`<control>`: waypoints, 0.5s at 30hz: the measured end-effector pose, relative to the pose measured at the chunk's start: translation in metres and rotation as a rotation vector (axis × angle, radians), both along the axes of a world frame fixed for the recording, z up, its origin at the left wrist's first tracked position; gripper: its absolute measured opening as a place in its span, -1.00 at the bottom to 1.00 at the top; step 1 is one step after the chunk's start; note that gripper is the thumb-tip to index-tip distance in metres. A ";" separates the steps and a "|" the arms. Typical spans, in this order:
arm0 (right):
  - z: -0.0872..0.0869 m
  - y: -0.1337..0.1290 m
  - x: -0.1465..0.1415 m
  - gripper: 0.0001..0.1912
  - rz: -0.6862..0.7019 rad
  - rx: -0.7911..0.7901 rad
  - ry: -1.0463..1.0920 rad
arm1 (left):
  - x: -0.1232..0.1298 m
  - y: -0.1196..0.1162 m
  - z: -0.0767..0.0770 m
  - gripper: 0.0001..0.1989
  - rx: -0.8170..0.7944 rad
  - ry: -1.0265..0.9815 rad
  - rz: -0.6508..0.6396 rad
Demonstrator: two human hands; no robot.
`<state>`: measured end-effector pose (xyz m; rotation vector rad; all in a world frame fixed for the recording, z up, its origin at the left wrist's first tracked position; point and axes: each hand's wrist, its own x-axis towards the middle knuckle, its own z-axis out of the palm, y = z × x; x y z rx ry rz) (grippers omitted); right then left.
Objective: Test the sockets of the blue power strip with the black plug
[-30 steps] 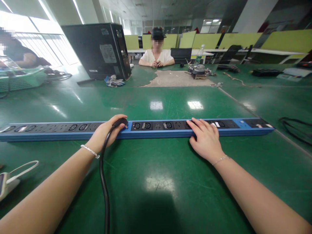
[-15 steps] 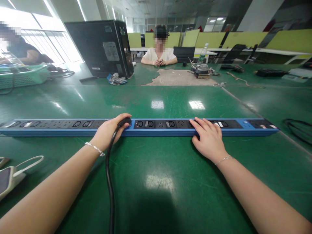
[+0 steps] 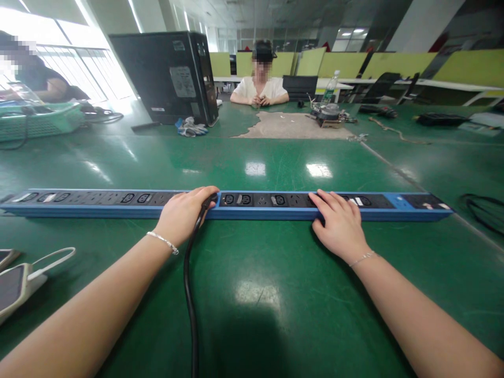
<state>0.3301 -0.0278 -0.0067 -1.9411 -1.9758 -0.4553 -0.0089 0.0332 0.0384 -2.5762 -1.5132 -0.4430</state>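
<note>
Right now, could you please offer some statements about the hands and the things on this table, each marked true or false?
1. The left hand grips the black cable near its end. True.
2. The right hand hovers in the air, touching nothing. False: it rests on the blue power strip.
3. The gloves lie beside the black computer case. True.
4. The green basket stands at the picture's right edge. False: the green basket is at the left edge.

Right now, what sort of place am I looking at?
Probably an open-plan office used partly as a workshop: yellow-green partitions and white desks stand behind, while a black computer tower and a long blue power strip sit on the worn green tabletop.
</note>
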 end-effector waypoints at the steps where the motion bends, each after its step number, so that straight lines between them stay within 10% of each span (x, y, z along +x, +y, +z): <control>1: 0.000 0.000 0.000 -0.43 0.003 0.002 0.000 | 0.000 0.000 0.000 -0.63 -0.003 0.005 -0.002; 15: 0.002 0.000 -0.002 -0.46 -0.013 -0.010 -0.015 | -0.002 0.007 -0.014 -0.64 0.009 -0.096 0.011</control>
